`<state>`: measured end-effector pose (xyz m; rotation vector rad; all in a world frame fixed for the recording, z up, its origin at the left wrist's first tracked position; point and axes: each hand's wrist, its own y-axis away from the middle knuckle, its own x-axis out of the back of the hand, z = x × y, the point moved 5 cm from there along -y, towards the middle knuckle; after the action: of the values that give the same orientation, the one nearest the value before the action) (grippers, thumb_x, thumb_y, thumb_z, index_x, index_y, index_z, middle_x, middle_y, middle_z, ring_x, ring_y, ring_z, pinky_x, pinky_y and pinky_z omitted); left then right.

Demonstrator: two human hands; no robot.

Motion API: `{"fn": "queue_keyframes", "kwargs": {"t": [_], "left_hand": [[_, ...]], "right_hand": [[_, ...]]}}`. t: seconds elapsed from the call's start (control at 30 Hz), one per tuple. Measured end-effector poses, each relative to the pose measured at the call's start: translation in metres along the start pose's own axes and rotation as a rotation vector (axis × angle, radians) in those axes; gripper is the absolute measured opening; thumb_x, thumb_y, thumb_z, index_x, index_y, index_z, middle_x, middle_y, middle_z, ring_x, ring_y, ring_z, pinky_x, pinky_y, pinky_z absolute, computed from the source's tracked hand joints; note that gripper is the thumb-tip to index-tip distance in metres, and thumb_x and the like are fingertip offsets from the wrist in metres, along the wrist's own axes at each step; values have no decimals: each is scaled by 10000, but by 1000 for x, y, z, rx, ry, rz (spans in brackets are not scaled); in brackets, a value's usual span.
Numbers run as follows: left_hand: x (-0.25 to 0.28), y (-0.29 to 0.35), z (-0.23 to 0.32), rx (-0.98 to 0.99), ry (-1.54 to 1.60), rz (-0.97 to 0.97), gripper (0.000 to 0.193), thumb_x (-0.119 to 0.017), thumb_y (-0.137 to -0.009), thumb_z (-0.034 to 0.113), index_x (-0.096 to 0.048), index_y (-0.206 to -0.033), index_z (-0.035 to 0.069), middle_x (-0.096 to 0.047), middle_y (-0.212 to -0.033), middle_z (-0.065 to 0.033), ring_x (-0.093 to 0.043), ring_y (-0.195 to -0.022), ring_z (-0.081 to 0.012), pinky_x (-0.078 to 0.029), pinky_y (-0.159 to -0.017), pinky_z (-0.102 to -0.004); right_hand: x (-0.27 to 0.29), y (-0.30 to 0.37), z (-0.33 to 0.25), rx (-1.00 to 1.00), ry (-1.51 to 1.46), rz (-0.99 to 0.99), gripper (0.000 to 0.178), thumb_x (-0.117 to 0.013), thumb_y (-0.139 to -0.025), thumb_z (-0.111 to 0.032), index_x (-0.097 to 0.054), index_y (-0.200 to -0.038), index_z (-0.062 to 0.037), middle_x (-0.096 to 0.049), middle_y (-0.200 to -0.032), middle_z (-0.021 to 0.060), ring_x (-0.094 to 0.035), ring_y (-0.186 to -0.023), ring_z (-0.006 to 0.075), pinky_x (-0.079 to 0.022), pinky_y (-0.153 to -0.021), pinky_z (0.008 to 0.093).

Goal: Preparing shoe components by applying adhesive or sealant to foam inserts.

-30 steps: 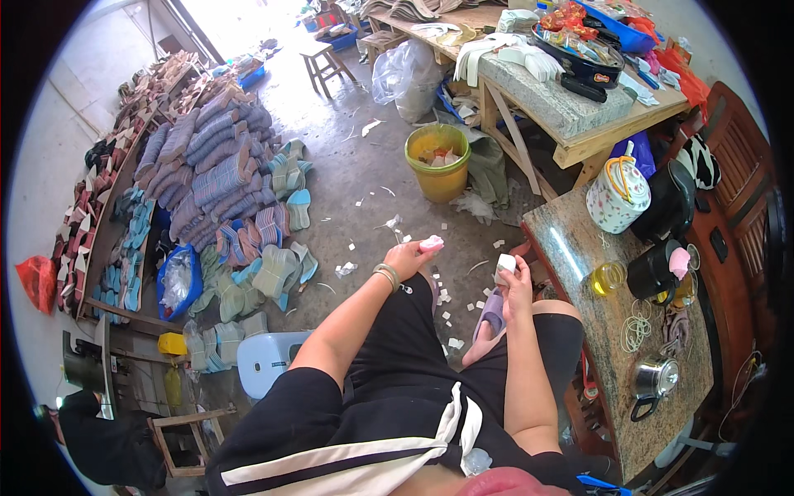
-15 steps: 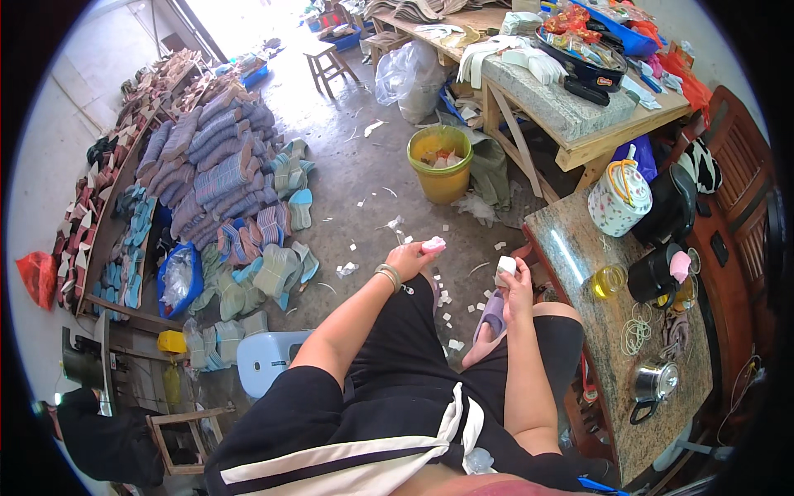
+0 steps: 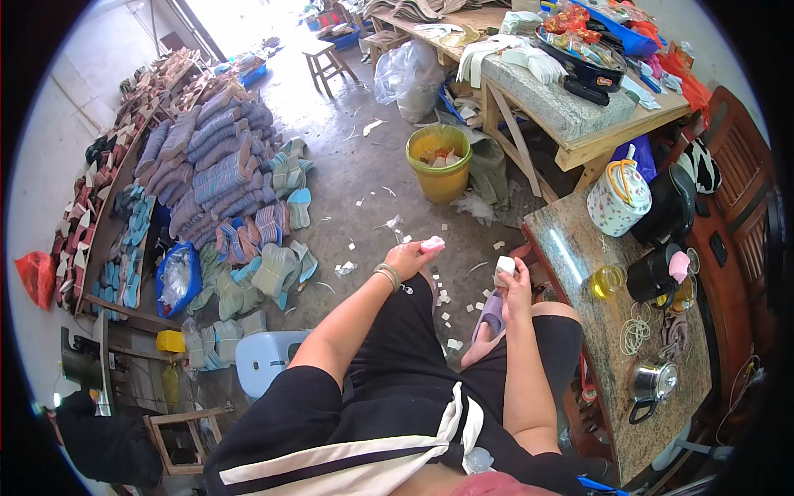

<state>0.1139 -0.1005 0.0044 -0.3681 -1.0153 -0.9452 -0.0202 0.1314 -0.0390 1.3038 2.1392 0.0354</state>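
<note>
My left hand (image 3: 404,260) is closed at its fingertips on a small pink piece (image 3: 432,244), whose exact kind I cannot make out. Off to its right, above my knee, my right hand (image 3: 517,293) grips a small white block (image 3: 504,264) with rounded corners. The two hands are apart, and part of each piece is hidden by fingers. Below them, small white square scraps (image 3: 446,317) lie scattered on the floor around my slippered foot (image 3: 490,318).
Stacked shoe soles (image 3: 223,165) and a blue stool (image 3: 263,362) are at left. Ahead stands a yellow bucket (image 3: 440,165) with scraps inside. On my right, a stone-topped table (image 3: 579,273) carries a kettle (image 3: 653,380), a glass cup (image 3: 609,281) and a flowered pot (image 3: 619,198).
</note>
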Motion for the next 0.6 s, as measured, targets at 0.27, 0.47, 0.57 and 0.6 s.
{"fn": "queue_keyframes", "kwargs": {"t": [0.27,0.47,0.57,0.6], "left_hand": [[1,-1,0,-8,0,-3,385,-593,-796,441,-651,-999,118,-657,-943,-133,-611,-914,-306,-467,-798,-384],[-5,-3,-4,-26,10,3,399,-587,-797,458,-650,-987,113,-657,-943,-134,-611,-915,-307,-467,-798,-385],[-5,-5,-4,-14,-5,4,409,-585,-798,468,-650,-985,110,-658,-939,-134,-612,-915,-304,-468,-797,-384],[-5,-4,-5,-13,-6,4,409,-585,-798,468,-650,-985,110,-658,-939,-134,-612,-915,-304,-468,-797,-384]], "right_hand": [[1,-1,1,1,2,-3,596,-644,-759,-43,-358,-1281,-75,-539,-1072,60,-536,-939,150,-435,-761,273],[4,-2,4,8,7,12,597,-646,-759,-47,-358,-1281,-66,-539,-1073,62,-539,-947,152,-442,-765,276],[6,-4,7,19,1,13,596,-648,-758,-48,-360,-1280,-63,-539,-1072,63,-541,-945,152,-444,-765,277],[5,-4,6,21,-7,9,596,-649,-757,-49,-361,-1279,-63,-540,-1070,62,-541,-943,152,-444,-765,277]]}}
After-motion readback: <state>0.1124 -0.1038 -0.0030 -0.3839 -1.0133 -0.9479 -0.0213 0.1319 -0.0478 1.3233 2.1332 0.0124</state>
